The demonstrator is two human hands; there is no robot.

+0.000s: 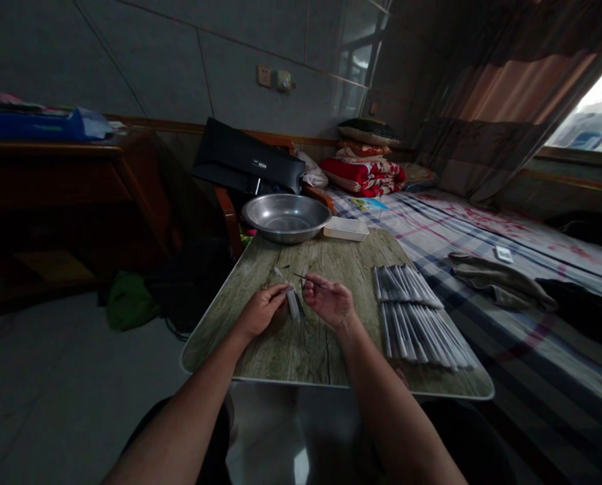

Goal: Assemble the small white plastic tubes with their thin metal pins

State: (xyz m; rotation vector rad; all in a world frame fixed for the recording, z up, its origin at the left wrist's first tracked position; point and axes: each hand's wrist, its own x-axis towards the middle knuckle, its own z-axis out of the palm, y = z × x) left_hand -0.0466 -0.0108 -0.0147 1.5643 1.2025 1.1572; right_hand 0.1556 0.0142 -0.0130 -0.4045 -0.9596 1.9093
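Note:
Over the middle of the table, my left hand [265, 310] pinches a narrow, translucent whitish sleeve [293, 305] that hangs from its fingertips. To its right, my right hand [329, 300] is closed on a thin dark stick [301, 276], its tip pointing left; its exact kind is too small to make out. A few small slender pieces [278, 271] lie on the tabletop just beyond my hands. Right of my right hand, several slim translucent sleeves with dark contents [416, 330] lie side by side in two overlapping rows.
The wood-patterned table [280, 360] carries a metal basin [286, 219] and a white shallow box [346, 229] at its far end. A bed with a plaid sheet [483, 323] adjoins it on the right. Behind stands a chair with a black bag [250, 162].

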